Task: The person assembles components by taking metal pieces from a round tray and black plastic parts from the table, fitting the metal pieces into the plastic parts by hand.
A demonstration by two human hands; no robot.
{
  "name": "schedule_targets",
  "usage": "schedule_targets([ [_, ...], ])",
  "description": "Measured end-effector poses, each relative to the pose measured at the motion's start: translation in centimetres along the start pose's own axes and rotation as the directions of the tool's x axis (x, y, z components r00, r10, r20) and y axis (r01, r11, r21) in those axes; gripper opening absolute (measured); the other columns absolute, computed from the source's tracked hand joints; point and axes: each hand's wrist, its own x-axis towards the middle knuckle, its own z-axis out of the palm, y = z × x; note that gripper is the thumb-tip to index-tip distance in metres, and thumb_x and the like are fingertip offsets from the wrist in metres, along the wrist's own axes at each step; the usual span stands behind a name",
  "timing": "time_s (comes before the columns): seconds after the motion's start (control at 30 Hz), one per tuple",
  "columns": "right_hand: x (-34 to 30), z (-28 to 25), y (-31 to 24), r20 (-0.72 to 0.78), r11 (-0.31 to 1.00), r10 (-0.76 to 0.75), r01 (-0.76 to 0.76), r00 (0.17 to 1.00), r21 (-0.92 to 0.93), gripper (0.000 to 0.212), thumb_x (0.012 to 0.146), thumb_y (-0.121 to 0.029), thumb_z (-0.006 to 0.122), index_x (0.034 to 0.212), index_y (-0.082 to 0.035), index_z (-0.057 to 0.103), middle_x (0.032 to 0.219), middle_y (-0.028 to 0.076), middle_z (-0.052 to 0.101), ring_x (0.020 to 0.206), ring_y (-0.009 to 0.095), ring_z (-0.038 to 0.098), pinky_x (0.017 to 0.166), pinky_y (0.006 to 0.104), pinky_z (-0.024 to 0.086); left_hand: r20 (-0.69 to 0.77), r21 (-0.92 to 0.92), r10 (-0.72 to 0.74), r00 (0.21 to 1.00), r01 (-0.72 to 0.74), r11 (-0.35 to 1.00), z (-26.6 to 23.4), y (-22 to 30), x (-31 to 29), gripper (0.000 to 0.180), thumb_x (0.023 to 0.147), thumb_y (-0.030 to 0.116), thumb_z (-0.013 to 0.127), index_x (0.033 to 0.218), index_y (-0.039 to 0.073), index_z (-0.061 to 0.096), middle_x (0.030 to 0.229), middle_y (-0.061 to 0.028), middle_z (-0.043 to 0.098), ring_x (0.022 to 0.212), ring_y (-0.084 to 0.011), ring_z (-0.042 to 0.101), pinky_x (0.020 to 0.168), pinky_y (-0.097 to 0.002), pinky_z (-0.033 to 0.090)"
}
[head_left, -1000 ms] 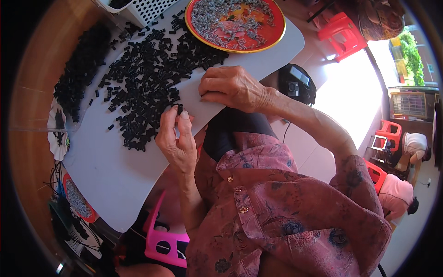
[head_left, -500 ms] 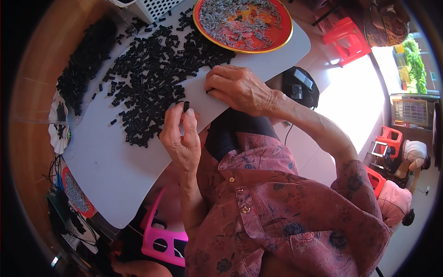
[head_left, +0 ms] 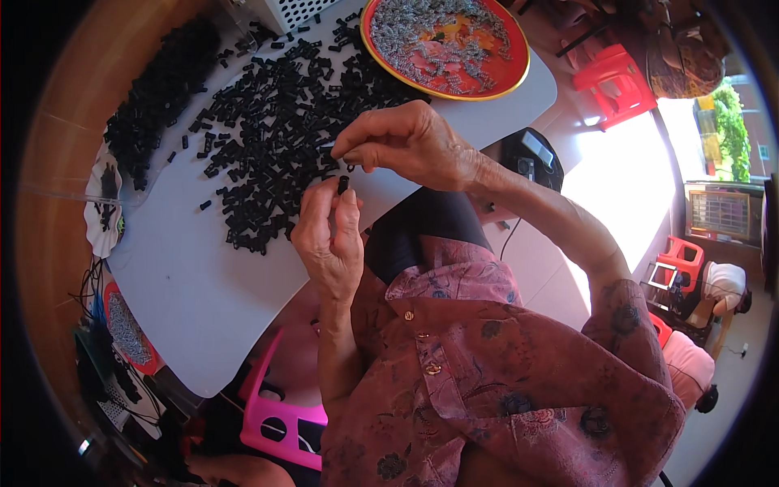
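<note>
Shifted leftward with the right hand [head_left: 416, 146], fingertips nearly together, any hold too small to tell, to just above the black tube [head_left: 343, 185] pinched in the left hand [head_left: 330, 239] beside the loose pile [head_left: 280, 122], perhaps risking a drop through a bump or light pinch.

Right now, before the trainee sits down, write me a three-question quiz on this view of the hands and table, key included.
1. What does the left hand pinch?
A) a spoon
B) a small black cylinder
C) a folded cloth

2. True or false: the red tray holding silvery pieces is to the right of the loose black parts.

3. Where is the right hand relative to the pinched piece?

Key:
1. B
2. True
3. Close to it, above it in the picture
</note>
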Motion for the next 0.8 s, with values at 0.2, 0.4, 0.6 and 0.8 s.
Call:
schedule_targets([
  [0.2, -0.04, 0.18, -0.19, 0.013, 1.000, 0.004, -0.005, 1.000, 0.031, 0.013, 0.086, -0.002, 0.062, 0.098, 0.000, 0.066, 0.085, 0.003, 0.064, 0.073, 0.006, 0.058, 0.066, 0.0209, 0.049, 0.001, -0.026, 0.014, 1.000, -0.014, 1.000, -0.05, 0.05, 0.11, 0.015, 0.091, 0.008, 0.053, 0.098, -0.004, 0.058, 0.078, -0.0104, 0.057, 0.061, -0.0166, 0.058, 0.053, -0.0287, 0.045],
  [0.4, 0.31, 0.25, 0.00, 0.039, 0.981, -0.189, 0.190, 0.981, -0.027, 0.009, 0.085, 0.000, 0.062, 0.093, 0.002, 0.064, 0.085, 0.006, 0.063, 0.074, 0.010, 0.060, 0.068, 0.0240, 0.050, 0.030, -0.048, 0.021, 0.999, -0.020, 0.999, -0.28, 0.11, 0.21, 0.015, 0.091, 0.007, 0.051, 0.097, -0.005, 0.057, 0.079, -0.0110, 0.057, 0.062, -0.0168, 0.059, 0.054, -0.0285, 0.045],
  [0.6, 0.29, 0.47, -0.35, 0.017, 0.955, -0.275, 0.275, 0.961, -0.115, 0.008, 0.083, 0.002, 0.062, 0.091, 0.002, 0.063, 0.086, 0.008, 0.064, 0.078, 0.016, 0.063, 0.071, 0.0271, 0.051, 0.093, -0.140, -0.013, 0.996, 0.026, 0.990, -0.72, 0.03, 0.35, 0.017, 0.093, 0.010, 0.049, 0.095, -0.003, 0.059, 0.073, -0.0081, 0.058, 0.062, -0.0138, 0.057, 0.057, -0.0257, 0.043],
  [0.8, 0.36, 1.02, -0.41, -0.011, 0.931, -0.321, 0.314, 0.947, -0.188, 0.009, 0.079, 0.003, 0.063, 0.089, 0.001, 0.064, 0.087, 0.010, 0.065, 0.082, 0.021, 0.065, 0.073, 0.0293, 0.052, 0.062, -0.221, -0.095, 0.993, 0.107, 0.969, -0.81, 0.54, 0.28, 0.018, 0.093, 0.013, 0.049, 0.093, -0.002, 0.060, 0.068, -0.0055, 0.060, 0.063, -0.0103, 0.055, 0.057, -0.0246, 0.041],
])
